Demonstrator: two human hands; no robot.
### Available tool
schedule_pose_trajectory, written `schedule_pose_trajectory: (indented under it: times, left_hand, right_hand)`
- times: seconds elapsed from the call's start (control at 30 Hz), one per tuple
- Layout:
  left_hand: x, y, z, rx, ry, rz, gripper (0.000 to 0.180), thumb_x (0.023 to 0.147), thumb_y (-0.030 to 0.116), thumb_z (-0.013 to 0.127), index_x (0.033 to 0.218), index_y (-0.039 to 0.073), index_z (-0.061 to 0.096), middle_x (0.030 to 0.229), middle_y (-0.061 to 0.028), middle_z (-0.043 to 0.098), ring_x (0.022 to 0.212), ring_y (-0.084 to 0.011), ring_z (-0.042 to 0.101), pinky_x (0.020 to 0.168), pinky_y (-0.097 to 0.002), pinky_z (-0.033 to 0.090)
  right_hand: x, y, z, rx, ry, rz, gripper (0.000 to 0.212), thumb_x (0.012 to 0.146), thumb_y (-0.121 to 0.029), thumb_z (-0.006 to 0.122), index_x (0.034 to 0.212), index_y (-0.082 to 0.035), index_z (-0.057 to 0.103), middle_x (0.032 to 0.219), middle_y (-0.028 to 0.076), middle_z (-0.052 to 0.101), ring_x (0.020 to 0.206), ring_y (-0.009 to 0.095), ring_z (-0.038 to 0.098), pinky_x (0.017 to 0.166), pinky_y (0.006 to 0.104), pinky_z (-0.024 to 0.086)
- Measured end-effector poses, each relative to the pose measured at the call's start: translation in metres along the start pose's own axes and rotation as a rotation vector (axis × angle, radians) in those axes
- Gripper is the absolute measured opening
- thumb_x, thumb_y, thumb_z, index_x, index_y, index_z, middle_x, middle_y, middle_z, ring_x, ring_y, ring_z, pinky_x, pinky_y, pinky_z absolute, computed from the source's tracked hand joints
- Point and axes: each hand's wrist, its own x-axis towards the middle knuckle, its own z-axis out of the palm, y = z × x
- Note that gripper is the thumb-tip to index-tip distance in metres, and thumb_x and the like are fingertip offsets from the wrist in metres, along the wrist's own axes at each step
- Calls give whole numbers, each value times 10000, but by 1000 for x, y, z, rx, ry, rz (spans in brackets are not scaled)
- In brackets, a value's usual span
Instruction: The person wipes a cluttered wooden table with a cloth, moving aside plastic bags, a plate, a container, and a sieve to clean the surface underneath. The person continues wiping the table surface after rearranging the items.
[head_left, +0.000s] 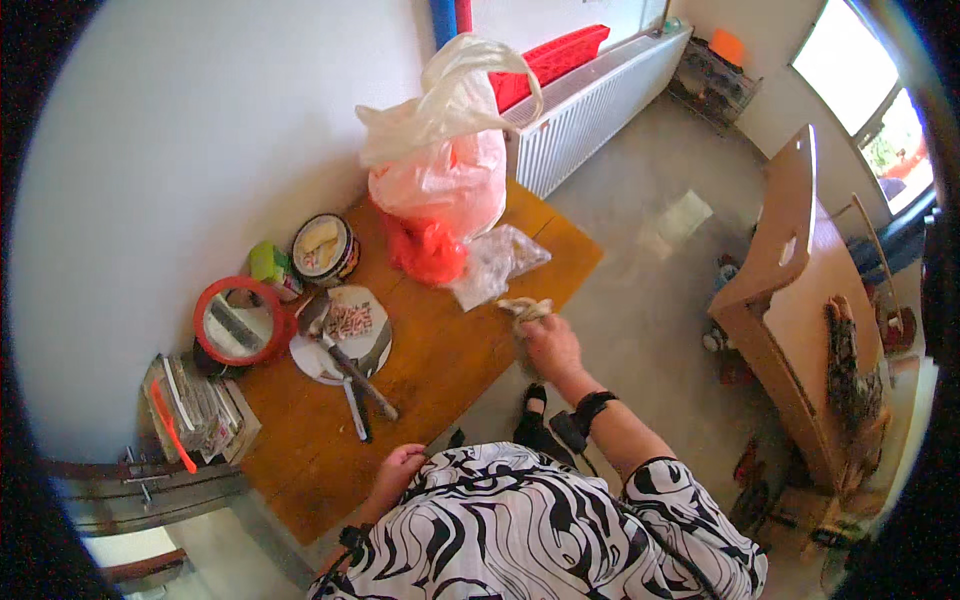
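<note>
My right hand (553, 345) is closed on a crumpled beige rag (527, 312) over the right edge of the wooden table (450, 355). A clear crinkled plastic bag (500, 262) lies just beyond it. My left hand (402, 465) is at the table's near edge, its fingers curled in, with nothing visible in them. Farther in lies a round white lid or plate (372, 365) with a printed patch. Across it rest a spoon-like tool (345, 350) with a dark handle and a thin knife-like tool (356, 410).
At the back stand a full white plastic bag (445, 170) and a red bag (428, 250). Along the wall are a tub (325, 250), a green package (270, 265), a red-rimmed round container (240, 318) and a stack (200, 405). A radiator (600, 110) and wooden furniture (790, 290) stand beyond.
</note>
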Motion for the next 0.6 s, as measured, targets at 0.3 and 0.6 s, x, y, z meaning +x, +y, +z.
schedule_pose_trajectory:
  times: [0.3, 0.6]
  left_hand:
    - [56, 13, 81, -40, -28, 56, 310, 940, 208, 624, 1192, 27, 643, 1134, -98, 683, 1047, -192, 629, 923, -303, 471]
    - [75, 214, 112, 86, -82, 57, 396, 927, 218, 610, 1254, 0, 559, 1032, -62, 656, 895, -133, 625, 791, -259, 497]
  right_hand:
    - [159, 106, -53, -93, -88, 210, 252, 856, -178, 585, 1093, -205, 669, 1159, 140, 590, 1021, 347, 597, 862, 457, 518]
    - [132, 135, -94, -62, -206, 326, 300, 860, -183, 587, 1151, -212, 651, 1113, 156, 628, 952, 369, 625, 821, 465, 527]
